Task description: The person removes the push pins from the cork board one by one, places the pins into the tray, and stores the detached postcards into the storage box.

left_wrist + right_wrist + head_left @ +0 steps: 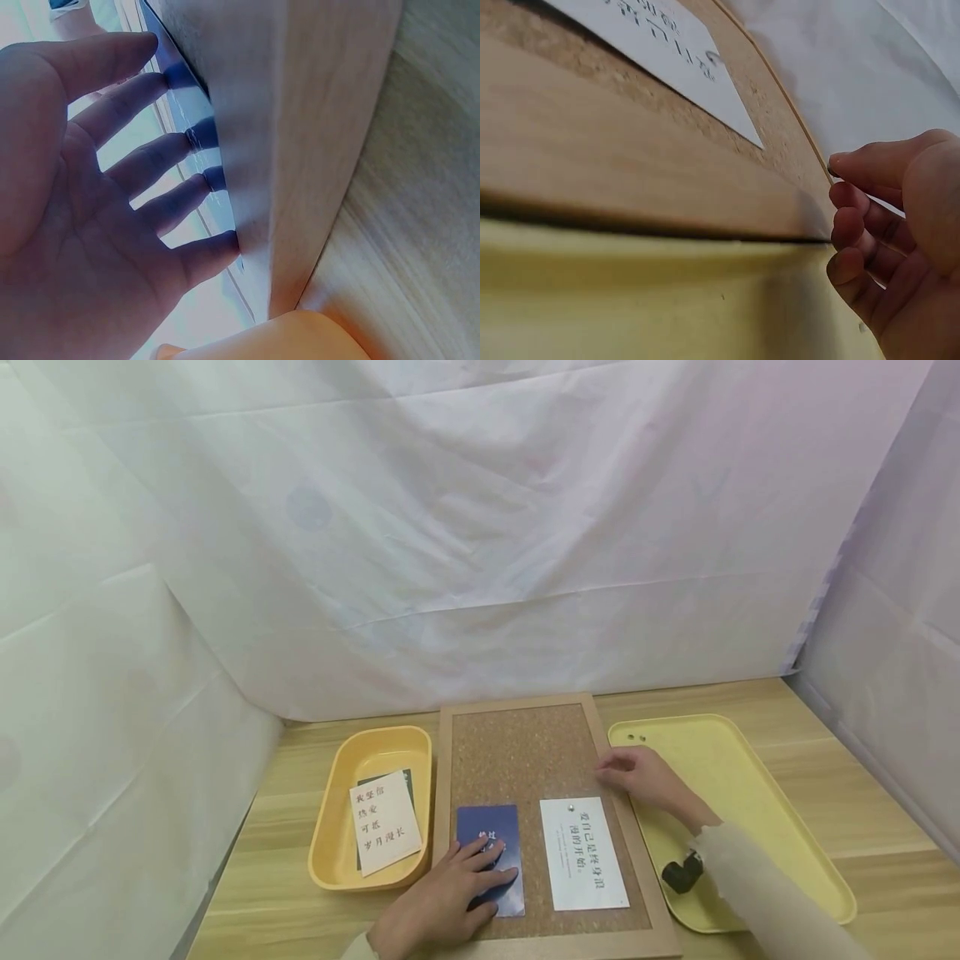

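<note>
With fingers spread, my left hand (450,897) presses a blue card (502,822) flat on the lower left of the cork board (525,743). In the left wrist view the fingertips of that hand (112,180) touch the card's surface. My right hand (643,773) hovers over the board's right frame, thumb and forefinger together. The right wrist view shows a small dark thumbtack (833,171) pinched at their tips, mostly hidden. A white card (585,856) with printed writing lies on the board to the right of the blue one, a shiny thumbtack (571,808) near its top.
On the left, an orange-yellow bin (322,860) holds a cream card (386,827) over a dark green one. A yellow tray (780,852) lies on the right, with two small tacks (636,737) at its far left corner. White cloth (480,543) hangs behind.
</note>
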Action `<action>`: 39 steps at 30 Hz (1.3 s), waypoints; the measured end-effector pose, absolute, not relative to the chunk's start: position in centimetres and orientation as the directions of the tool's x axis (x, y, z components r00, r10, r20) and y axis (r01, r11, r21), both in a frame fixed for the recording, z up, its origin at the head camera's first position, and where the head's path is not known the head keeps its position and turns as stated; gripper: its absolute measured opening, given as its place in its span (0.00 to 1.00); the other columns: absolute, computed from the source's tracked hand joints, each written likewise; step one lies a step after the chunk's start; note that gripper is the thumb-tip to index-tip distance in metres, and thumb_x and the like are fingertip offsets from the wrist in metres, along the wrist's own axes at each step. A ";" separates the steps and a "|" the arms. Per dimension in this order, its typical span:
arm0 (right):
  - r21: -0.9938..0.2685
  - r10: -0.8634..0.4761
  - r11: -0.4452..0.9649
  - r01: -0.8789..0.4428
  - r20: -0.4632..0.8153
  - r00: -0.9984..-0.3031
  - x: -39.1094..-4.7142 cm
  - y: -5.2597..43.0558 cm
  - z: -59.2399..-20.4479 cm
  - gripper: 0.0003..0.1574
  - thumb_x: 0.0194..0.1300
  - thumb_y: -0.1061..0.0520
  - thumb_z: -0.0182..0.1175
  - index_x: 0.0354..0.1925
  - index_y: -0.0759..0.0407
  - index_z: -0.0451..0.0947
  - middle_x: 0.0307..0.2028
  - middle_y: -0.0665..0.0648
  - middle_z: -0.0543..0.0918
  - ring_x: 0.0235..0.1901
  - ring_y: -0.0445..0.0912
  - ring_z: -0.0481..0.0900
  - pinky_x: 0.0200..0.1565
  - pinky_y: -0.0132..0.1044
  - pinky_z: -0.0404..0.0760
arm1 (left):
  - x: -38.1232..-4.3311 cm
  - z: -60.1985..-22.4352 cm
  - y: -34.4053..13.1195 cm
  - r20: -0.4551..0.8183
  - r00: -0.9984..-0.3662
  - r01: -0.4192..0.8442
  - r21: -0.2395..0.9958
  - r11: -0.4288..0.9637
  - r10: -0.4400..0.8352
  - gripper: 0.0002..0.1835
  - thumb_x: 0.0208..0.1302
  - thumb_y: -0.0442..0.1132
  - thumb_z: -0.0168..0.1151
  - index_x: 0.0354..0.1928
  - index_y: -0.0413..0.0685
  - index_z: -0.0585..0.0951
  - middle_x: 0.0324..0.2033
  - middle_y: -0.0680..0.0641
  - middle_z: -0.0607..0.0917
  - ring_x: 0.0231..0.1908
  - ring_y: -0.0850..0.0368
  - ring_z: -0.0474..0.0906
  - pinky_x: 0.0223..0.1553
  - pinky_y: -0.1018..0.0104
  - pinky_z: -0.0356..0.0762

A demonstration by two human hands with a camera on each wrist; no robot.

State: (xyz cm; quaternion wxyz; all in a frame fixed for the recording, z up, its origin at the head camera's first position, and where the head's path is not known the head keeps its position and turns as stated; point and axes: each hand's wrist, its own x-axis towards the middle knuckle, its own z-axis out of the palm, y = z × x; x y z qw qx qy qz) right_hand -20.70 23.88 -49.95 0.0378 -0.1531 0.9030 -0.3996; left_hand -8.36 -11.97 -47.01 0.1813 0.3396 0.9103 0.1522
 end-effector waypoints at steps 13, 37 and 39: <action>-0.698 -0.238 0.684 -0.210 0.059 -0.969 -20.7 27.1 -50.5 0.04 0.66 0.57 0.64 0.36 0.51 0.86 0.38 0.51 0.87 0.45 0.51 0.82 0.51 0.50 0.78 | -8.3 -47.1 -12.0 -0.243 -0.708 0.549 0.401 0.733 0.663 0.25 0.71 0.51 0.57 0.69 0.73 0.70 0.74 0.56 0.64 0.76 0.50 0.53 0.71 0.40 0.56; -0.673 -0.163 0.720 -0.167 0.070 -0.984 -22.0 28.4 -50.6 0.06 0.68 0.61 0.62 0.39 0.60 0.85 0.40 0.61 0.87 0.43 0.56 0.82 0.47 0.54 0.80 | -8.1 -46.9 -11.9 -0.267 -0.710 0.531 0.406 0.744 0.652 0.26 0.71 0.52 0.58 0.69 0.75 0.69 0.74 0.57 0.63 0.76 0.52 0.52 0.72 0.41 0.55; -0.671 -0.162 0.721 -0.170 0.075 -0.984 -22.0 28.4 -50.6 0.06 0.67 0.62 0.61 0.39 0.61 0.85 0.40 0.61 0.87 0.43 0.56 0.82 0.46 0.54 0.80 | -8.2 -46.9 -11.9 -0.265 -0.709 0.532 0.406 0.743 0.653 0.26 0.71 0.52 0.58 0.69 0.75 0.69 0.74 0.57 0.63 0.76 0.52 0.52 0.72 0.41 0.55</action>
